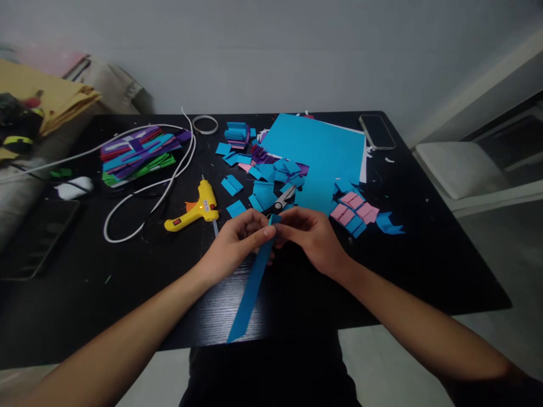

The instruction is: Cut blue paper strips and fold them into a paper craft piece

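A long blue paper strip (253,282) runs from my fingers down toward the table's front edge, its upper end folded over. My left hand (240,240) pinches the strip just below the fold, thumb on top. From the other side, my right hand (311,237) grips the folded end between thumb and fingers; some of its fingertips are hidden behind the paper. Just beyond the hands lie scissors (285,198) among folded blue paper pieces (263,192). To the right of my right hand sits a cluster of pink and blue folded pieces (354,212).
A yellow glue gun (197,209) lies at left, near a looped white cable (146,223) and bundled coloured strips (139,152). Blue sheets (318,144), a phone (377,132) and a tape roll (205,125) are at the back. A dark flat device (38,240) rests at far left.
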`<state>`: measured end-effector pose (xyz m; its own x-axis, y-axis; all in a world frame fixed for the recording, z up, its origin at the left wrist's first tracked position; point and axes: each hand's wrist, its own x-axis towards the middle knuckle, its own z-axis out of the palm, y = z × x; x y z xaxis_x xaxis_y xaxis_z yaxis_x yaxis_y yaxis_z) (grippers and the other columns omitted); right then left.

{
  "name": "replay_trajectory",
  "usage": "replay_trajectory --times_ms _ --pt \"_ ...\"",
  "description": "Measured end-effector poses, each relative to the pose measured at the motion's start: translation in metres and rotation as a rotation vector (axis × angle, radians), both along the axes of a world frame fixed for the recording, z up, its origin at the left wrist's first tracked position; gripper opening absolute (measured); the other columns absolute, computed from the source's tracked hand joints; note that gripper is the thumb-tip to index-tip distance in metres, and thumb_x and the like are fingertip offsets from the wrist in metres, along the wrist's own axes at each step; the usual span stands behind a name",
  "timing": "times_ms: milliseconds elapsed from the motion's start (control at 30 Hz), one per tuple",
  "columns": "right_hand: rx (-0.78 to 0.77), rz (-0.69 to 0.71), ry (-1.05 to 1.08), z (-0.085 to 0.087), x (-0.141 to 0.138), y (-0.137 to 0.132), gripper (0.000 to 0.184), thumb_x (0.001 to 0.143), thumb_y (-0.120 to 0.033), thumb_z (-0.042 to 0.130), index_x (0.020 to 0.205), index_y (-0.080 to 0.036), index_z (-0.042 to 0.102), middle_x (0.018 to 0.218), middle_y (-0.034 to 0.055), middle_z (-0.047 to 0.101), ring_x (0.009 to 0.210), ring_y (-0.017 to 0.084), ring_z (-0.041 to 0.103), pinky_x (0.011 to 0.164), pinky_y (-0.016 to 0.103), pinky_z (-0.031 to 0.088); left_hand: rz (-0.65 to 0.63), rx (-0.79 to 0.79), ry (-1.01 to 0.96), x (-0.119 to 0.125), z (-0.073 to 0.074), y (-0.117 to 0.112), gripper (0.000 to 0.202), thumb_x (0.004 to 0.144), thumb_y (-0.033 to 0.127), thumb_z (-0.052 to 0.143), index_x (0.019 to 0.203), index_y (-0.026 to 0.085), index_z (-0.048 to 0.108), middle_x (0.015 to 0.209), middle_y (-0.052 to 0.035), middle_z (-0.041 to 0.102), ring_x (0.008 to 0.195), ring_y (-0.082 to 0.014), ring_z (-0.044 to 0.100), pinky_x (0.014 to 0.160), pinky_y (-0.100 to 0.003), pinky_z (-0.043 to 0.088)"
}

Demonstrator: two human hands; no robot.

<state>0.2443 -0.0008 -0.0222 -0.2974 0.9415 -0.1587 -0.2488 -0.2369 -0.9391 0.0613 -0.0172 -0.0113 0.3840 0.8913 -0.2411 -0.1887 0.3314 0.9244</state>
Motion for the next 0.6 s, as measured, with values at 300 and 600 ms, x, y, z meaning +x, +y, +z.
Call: replay_trajectory --times_ms 300,600 --pt "0.005 0.067 0.040 0.0029 0.0036 -0.0052 0.024 0.085 -0.043 0.082 0.084 -0.020 0.079 0.075 0.0005 0.075 0.066 0.016 0.074 0.065 0.029 0.066 0.049 0.132 0.135 0.0019 -0.0006 -0.0040 0.030 0.087 0.037 0.079 0.084 0.017 0.056 0.062 0.0071 0.057 0.047 -0.0084 0.060 0.045 -0.018 0.052" --pt "0.041 0.051 -0.045 0.0087 0.0035 -0.0029 0.027 0.079 -0.042 0.087 0.081 -0.017 0.078 0.071 0.0004 0.075 0.059 0.013 0.072 0.061 0.026 0.065 0.005 0.160 0.247 -0.0018 0.0040 -0.0068 0.029 0.091 0.041 0.073 0.083 0.017 0.060 0.065 0.0039 0.062 0.048 -0.0093 0.061 0.046 -0.019 0.048"
